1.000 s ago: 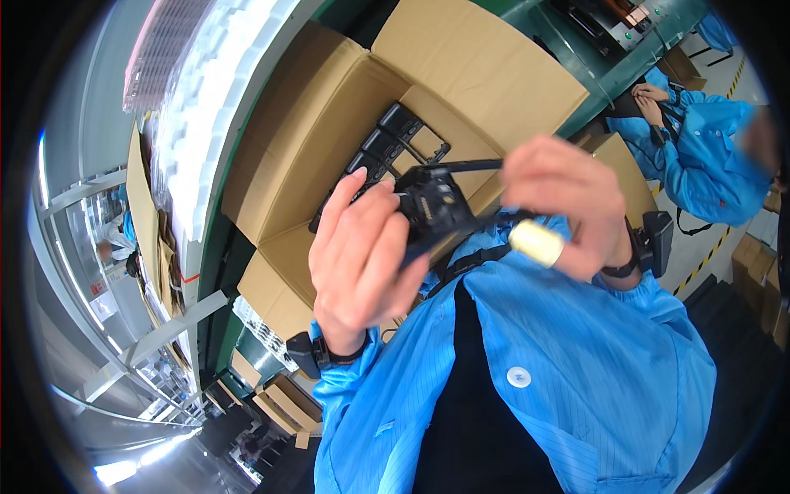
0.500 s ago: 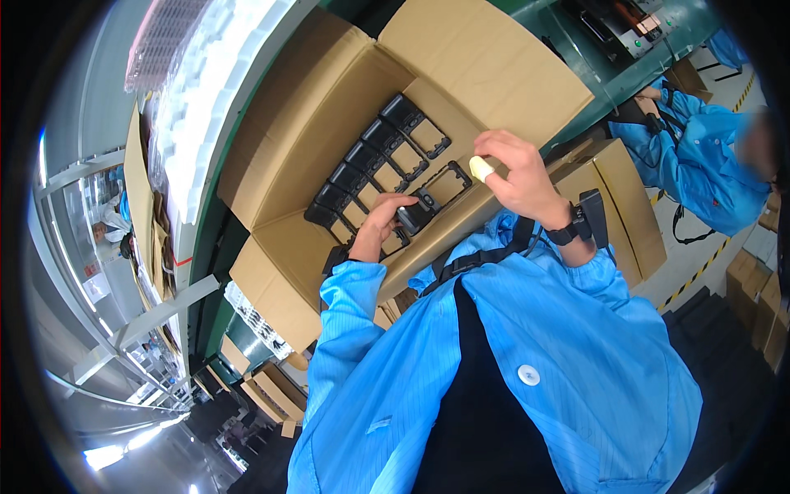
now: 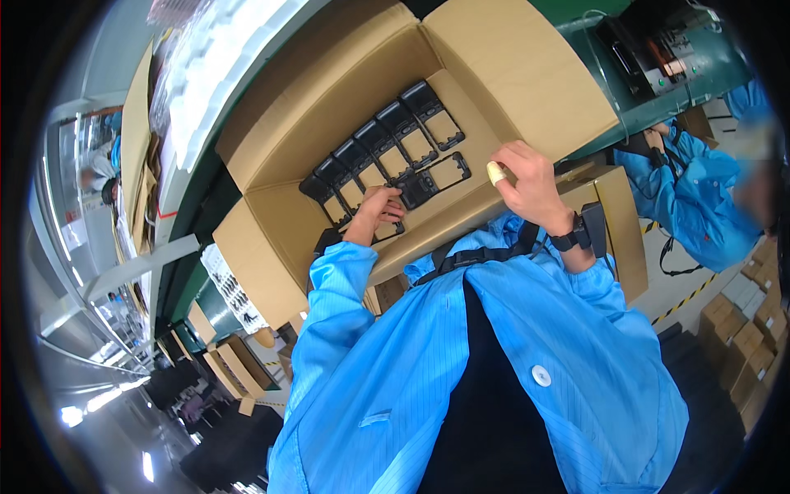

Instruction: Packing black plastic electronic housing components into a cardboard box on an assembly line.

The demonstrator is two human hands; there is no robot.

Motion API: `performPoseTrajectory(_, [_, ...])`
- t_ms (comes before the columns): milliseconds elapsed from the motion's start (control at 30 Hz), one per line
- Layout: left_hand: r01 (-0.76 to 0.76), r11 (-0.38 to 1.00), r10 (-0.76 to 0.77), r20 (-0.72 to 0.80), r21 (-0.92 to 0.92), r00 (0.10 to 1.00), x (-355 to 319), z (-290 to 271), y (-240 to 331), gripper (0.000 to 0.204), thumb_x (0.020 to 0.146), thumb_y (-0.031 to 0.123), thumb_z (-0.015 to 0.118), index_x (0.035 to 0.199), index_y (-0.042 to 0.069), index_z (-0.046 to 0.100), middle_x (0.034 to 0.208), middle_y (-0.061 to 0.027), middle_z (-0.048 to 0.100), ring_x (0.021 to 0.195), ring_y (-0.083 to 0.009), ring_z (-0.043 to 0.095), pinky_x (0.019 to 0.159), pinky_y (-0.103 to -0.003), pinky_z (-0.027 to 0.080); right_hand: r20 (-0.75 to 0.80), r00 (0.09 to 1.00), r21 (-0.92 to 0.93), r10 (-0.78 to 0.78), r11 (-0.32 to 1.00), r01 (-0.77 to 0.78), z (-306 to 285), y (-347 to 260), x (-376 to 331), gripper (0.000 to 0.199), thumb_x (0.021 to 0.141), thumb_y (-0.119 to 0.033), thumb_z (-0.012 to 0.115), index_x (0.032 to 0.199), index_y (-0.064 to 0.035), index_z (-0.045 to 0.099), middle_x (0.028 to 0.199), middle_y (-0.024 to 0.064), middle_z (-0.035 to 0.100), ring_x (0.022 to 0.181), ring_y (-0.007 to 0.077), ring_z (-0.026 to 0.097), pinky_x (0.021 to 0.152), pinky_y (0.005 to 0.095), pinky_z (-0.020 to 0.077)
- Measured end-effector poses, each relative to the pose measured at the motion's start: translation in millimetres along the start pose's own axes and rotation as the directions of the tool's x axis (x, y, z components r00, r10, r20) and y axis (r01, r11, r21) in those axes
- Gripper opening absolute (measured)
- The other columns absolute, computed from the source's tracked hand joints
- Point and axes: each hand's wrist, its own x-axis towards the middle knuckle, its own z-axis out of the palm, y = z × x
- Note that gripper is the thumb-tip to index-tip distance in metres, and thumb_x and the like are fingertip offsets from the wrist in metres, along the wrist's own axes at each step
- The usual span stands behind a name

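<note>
A row of black plastic frames [image 3: 376, 137], each with a solid block at one end and an open rectangle at the other, lies inside a large cardboard box [image 3: 309, 107]. Nearer me, another black plastic frame [image 3: 419, 190] rests flat, its open end pointing right. My left hand [image 3: 377, 212] has its bent fingers pinched at that frame's left edge; part of one more frame shows below the hand. Over the box's near right side hovers my right hand [image 3: 528, 183], empty, its fingers loosely bent and apart. One of its digits wears a yellow finger cot [image 3: 496, 172].
The box's flaps [image 3: 527, 74] stand spread outward. At right sits a second carton [image 3: 619, 222], with a person in blue [image 3: 699, 185] beyond it. Dark equipment [image 3: 650, 53] stands on the green bench at upper right. Translucent trays [image 3: 222, 74] are stacked at upper left.
The black frame by my left hand has gone from tilted in my grasp to lying flat. My left hand has shifted slightly left of it. My right hand's fingers have curled more.
</note>
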Motion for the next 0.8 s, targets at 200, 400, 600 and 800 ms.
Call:
performPoseTrajectory(200, [-0.291,0.928,0.312,-0.058,0.231,0.948,-63.3,-15.0,7.0,0.036,0.09,0.022,0.067,0.114,-0.004,0.065,0.092,-0.0125,0.07,0.076,-0.0226,0.072,0.067,-0.032,0.055,0.131,0.991,-0.207,-0.038,0.976,0.065,8.1,0.5,-0.6,0.011,0.077,-0.005,0.066,0.087,-0.0028,0.062,0.082,0.0133,0.062,0.082,0.0333,0.062,0.069,0.0443,0.0515])
performPoseTrajectory(400, [-0.672,0.624,0.774,-0.435,0.4,0.46,-183.4,-28.3,24.4,0.014,0.088,0.007,0.068,0.097,-0.003,0.07,0.086,-0.0116,0.073,0.084,-0.0181,0.071,0.079,-0.031,0.055,0.182,0.983,-0.276,-0.023,0.958,0.073,3.3,-0.5,-4.2,0.013,0.075,-0.006,0.066,0.086,-0.003,0.06,0.082,0.0142,0.062,0.081,0.0357,0.062,0.068,0.0464,0.0516])
performPoseTrajectory(600, [-0.162,0.621,0.764,-0.638,0.767,-0.094,-154.8,-145.6,-79.1,0.054,0.081,0.013,0.075,0.129,-0.002,0.056,0.103,-0.0214,0.068,0.103,-0.0403,0.064,0.095,-0.046,0.05,0.142,0.99,-0.357,0.009,0.933,0.042,20.5,-3.3,-6.8,0.013,0.073,-0.008,0.065,0.082,-0.0037,0.057,0.079,0.0147,0.06,0.076,0.0362,0.06,0.063,0.0476,0.0496])
performPoseTrajectory(800, [-0.633,0.735,0.621,-0.616,0.242,0.485,-144.5,-152.6,-104.6,0.057,0.079,-0.004,0.065,0.135,-0.005,0.054,0.121,-0.0176,0.068,0.112,-0.0243,0.064,0.097,-0.035,0.05,0.019,0.999,-0.408,-0.029,0.912,0.035,17.4,-0.6,-8.7,0.015,0.071,-0.009,0.067,0.079,-0.0041,0.055,0.074,0.0146,0.057,0.073,0.0356,0.059,0.062,0.0466,0.0489])
